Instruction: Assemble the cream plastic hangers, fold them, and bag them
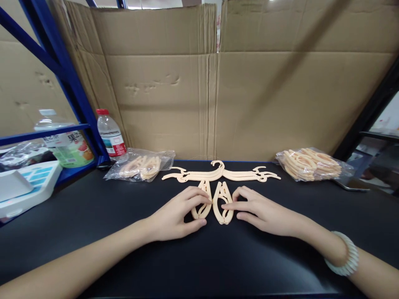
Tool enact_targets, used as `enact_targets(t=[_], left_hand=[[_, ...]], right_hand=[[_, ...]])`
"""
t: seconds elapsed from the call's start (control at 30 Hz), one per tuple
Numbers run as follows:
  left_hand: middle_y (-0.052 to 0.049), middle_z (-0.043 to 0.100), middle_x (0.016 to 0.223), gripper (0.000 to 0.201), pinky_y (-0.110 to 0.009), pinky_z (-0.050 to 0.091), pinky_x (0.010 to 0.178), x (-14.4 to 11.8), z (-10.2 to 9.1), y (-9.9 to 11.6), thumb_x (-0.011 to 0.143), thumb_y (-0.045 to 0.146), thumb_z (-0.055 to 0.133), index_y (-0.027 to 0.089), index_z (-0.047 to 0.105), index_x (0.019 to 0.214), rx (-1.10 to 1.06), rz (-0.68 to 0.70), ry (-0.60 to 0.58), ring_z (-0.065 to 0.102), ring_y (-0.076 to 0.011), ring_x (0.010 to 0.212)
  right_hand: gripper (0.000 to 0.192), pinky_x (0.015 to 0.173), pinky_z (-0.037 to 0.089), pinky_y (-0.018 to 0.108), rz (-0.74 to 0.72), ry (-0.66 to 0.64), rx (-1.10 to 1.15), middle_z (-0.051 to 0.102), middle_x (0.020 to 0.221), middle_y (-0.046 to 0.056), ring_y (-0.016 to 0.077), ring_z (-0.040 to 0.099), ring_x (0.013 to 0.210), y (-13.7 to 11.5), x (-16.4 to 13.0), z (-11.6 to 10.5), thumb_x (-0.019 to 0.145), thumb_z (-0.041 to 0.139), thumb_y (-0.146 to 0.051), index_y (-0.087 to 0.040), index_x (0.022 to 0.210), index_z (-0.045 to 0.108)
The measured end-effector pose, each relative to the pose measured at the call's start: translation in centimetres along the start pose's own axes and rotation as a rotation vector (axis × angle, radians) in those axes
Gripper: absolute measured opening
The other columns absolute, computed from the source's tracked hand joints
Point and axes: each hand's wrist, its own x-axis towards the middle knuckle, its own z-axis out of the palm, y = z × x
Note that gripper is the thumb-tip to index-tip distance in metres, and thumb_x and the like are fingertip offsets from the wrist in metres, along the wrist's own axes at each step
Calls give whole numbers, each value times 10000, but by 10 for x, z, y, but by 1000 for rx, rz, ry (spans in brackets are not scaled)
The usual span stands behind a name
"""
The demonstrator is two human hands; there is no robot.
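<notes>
Hands lie low on the table, left hand (pixel 177 214) and right hand (pixel 258 211) each pinching a clip (pixel 202 203).

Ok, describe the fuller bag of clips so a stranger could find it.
Start at the black table before the cardboard wall. Go to its far right edge: the clear bag there bulges with beige clips, while the bag beside the water bottle lies nearly flat.

My left hand (pixel 177 214) covers part of the left clip (pixel 202 207); at 9 o'clock, the tray (pixel 28 189) runs off-frame; bottle (pixel 109 133) label unreadable.
</notes>
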Motion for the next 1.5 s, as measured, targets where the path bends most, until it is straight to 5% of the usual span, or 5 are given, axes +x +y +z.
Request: enact_targets(t=[0.17,0.3,0.47,1.07,1.5], left_hand=[[-79,593,1173,277,-407,385,1012,2,-16,-19,921,294,486,217,559,1177,83,-63,124,501,-232,1141],[-79,621,1105,247,-401,423,954,1,-22,-46,937,296,434,198,588,1103,141,-176,236,543,-234,1079],[-87,624,1147,276,-421,416,984,-1,-17,-62,922,210,387,187,566,1131,205,-195,193,550,-231,1104],[-60,617,934,196,-376,444,853,-1,-10,-38,878,144,411,180,592,942,218,-150,215,554,-214,927],[-49,626,897,186,-330,449,792,1,-6,-18,878,161,422,177,606,903,49,-182,277,572,-188,862]], right_hand=[[427,1024,373,409,26,94,31,493,1245,78,214,463,1155,11,-2,-10,971,421,-322,-291,1397,401],[347,1017,382,446,100,220,-94,537,1192,97,240,487,1147,44,-9,-25,966,401,-342,-241,1271,531],[330,1002,408,479,188,269,-223,580,1154,131,286,522,1136,85,-18,-36,922,431,-344,-189,1140,625],[313,947,463,499,128,457,-316,615,1129,135,287,555,1077,116,-10,-10,881,460,-241,-185,1153,603],[136,790,498,411,69,485,-341,614,895,99,248,574,877,109,-4,-9,897,502,-252,-198,844,616]])
